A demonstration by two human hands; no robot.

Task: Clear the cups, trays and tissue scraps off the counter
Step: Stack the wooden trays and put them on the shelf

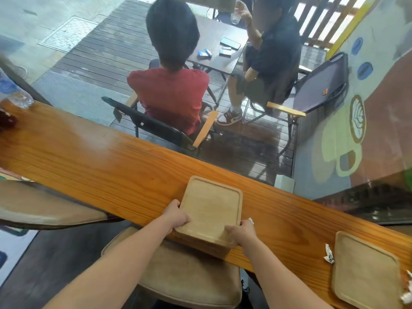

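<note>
A pale wooden tray (210, 206) lies on the long orange wooden counter (107, 157), its near end over the counter's front edge. It seems to rest on another tray beneath. My left hand (175, 216) grips its left near edge and my right hand (242, 233) grips its right near corner, with a bit of white tissue (250, 220) by the fingers. A second wooden tray (365, 268) lies at the right. A crumpled tissue scrap (328, 254) sits at its left edge and another scrap (408, 293) at its right edge.
Padded stools stand below the counter, one (178, 273) under my arms and one (44, 204) at the left. A plastic water bottle (13, 90) and a dark object (6, 121) sit at the counter's far left. Behind the window two people sit at an outdoor table.
</note>
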